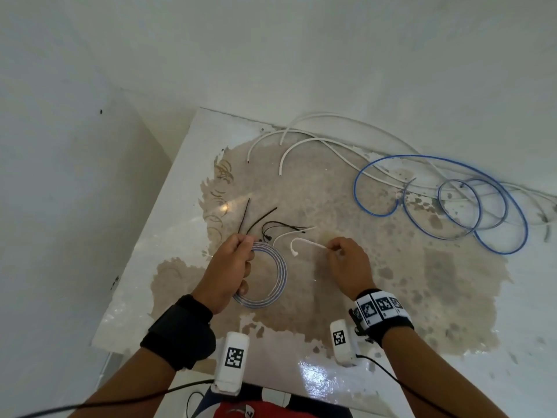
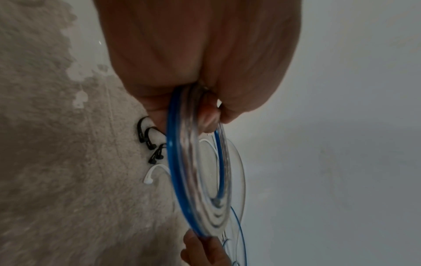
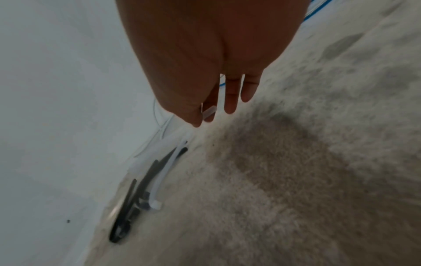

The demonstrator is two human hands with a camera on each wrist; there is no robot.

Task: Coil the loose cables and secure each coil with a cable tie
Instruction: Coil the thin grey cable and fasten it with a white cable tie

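coil of clear, blue-striped cable point(image 1: 266, 277) hangs just above the tabletop point(image 1: 346, 282), gripped at its top by the left hand point(image 1: 230, 267), fingers point(image 2: 209, 115) curled round the bunched loops. right hand point(image 1: 351, 265) pinches the tail of a white cable tie point(image 1: 304, 243) beside the coil. spare black cable ties point(image 1: 259, 221) and another white tie point(image 1: 291, 233) lie just beyond. loose blue cable point(image 1: 446, 203) and white cables point(image 1: 316, 137) sprawl farther back.
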